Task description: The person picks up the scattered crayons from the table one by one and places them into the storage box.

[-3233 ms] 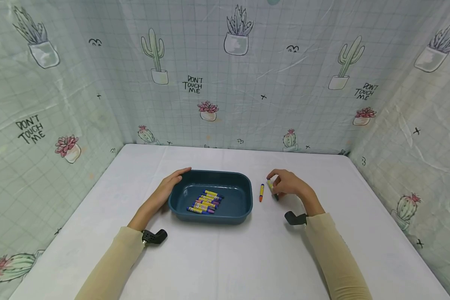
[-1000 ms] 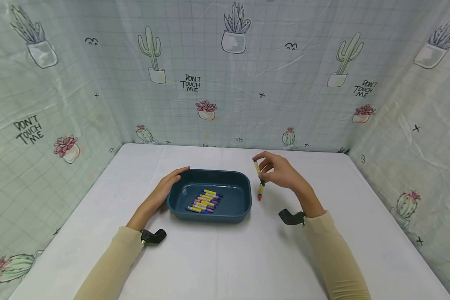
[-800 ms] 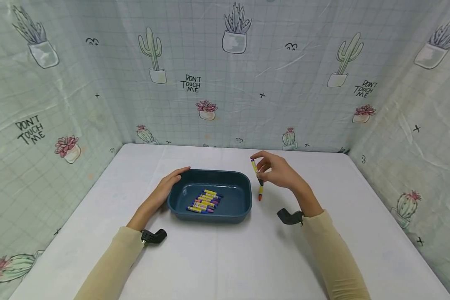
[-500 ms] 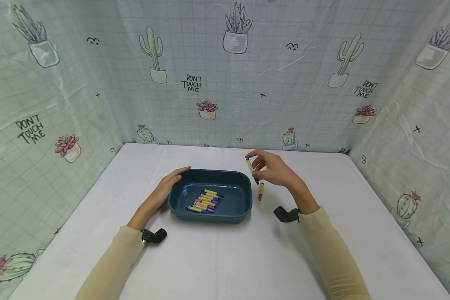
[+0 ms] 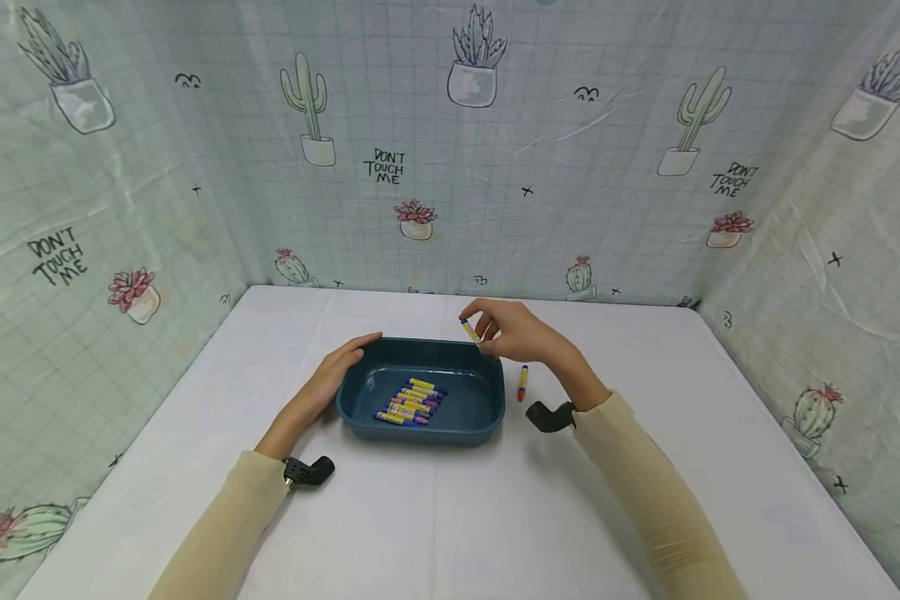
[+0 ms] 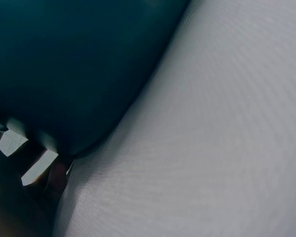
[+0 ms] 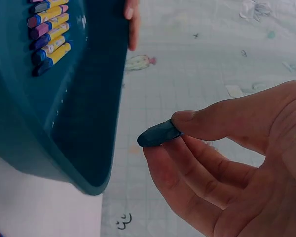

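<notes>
My right hand (image 5: 521,331) pinches a crayon (image 5: 469,330) between thumb and fingers, over the back right rim of a dark blue tray (image 5: 487,433). The crayon has a yellow wrapper with blue at its end; its dark teal tip (image 7: 159,134) faces the right wrist camera. My left hand (image 5: 333,373) lies along the tray's left side, fingers stretched to the back left corner. In the left wrist view, spread fingers (image 6: 54,180) rest against the tray's outer wall. Several yellow-wrapped crayons (image 5: 412,403) lie in a slanted row on the tray's floor.
An orange-tipped crayon (image 5: 522,383) lies on the white tablecloth (image 5: 435,517) just right of the tray. Patterned fabric with cactus drawings (image 5: 555,225) hangs behind the table and along both sides.
My right hand has picked the dark-tipped crayon up from the table and carried it left, past the orange-tipped crayon, to over the tray's rim. My left hand stays at the tray.
</notes>
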### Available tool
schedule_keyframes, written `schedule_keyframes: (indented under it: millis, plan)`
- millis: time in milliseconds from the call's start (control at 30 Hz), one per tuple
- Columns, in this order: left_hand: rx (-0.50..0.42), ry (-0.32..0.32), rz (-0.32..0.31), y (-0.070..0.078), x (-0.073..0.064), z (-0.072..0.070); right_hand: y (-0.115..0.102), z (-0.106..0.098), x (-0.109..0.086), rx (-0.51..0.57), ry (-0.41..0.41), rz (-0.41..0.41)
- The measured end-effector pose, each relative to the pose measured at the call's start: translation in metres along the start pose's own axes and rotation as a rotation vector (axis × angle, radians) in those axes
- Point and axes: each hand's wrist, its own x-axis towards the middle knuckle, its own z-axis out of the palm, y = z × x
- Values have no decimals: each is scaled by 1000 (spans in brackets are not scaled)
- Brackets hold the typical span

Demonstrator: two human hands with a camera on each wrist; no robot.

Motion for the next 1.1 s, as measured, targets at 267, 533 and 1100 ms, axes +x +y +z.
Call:
schedule_keyframes:
  millis: [267, 533, 1100]
  plan:
    - [-1, -3, 9, -2, 0, -1, -9, 11, 29, -92, -156, -65]
    - [-16, -9, -3, 1, -1, -2, -16, 20, 53, -131, -257, -83]
    - [-16, -10, 7, 0, 0, -2, -21, 51, 74, -269, -346, -103]
